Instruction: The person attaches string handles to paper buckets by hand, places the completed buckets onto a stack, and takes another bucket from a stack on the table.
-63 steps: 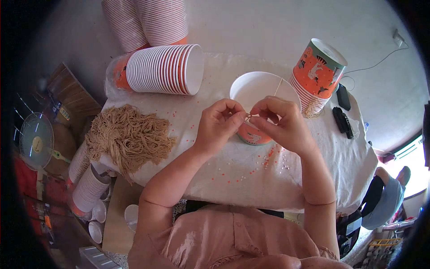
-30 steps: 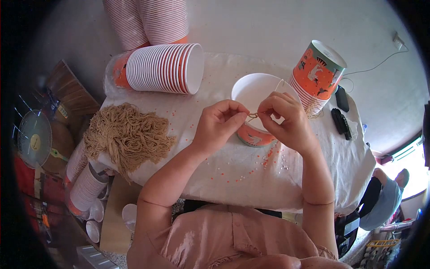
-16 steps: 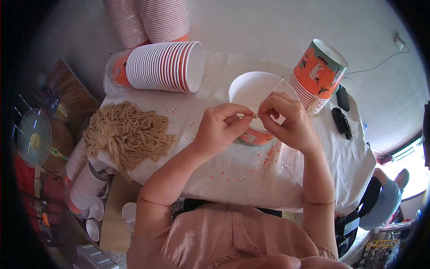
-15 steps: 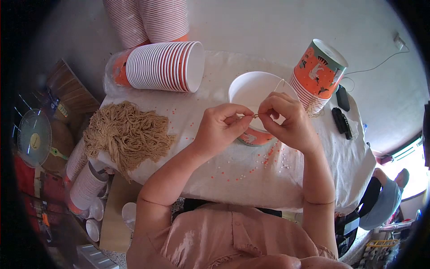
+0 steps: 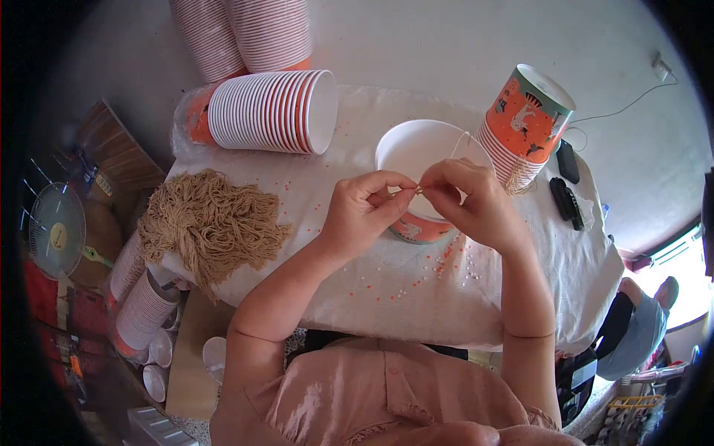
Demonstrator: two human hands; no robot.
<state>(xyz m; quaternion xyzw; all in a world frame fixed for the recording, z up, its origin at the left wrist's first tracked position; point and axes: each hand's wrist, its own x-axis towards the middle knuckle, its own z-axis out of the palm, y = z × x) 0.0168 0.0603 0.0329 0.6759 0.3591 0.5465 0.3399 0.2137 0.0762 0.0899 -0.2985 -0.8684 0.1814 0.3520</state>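
A tan cord point(image 5: 419, 190) is pinched between the fingertips of both hands, over the near rim of an open paper bucket point(image 5: 421, 229). My left hand point(image 5: 370, 208) grips it from the left, thumb against forefinger. From the right my right hand point(image 5: 470, 195) pinches the same short bit, its fingertips meeting those of the left. A pale loop of cord stands up behind the right hand at the bucket's rim. The bucket is white inside, with an orange printed outside, and stands upright. The fingers cover most of the cord between them.
Left of the hands lies a heap of tan cords point(image 5: 212, 223). A stack of nested buckets point(image 5: 260, 115) rests on its side behind it; another stack point(image 5: 529, 115) stands upside down at right, near a black phone point(image 5: 568, 162). Orange and white dots dapple the cloth. A person point(image 5: 639, 327) sits far right.
My two hands have come closer together, and the stretch of cord showing between the fingertips is shorter. The bucket sits slightly further left in view.
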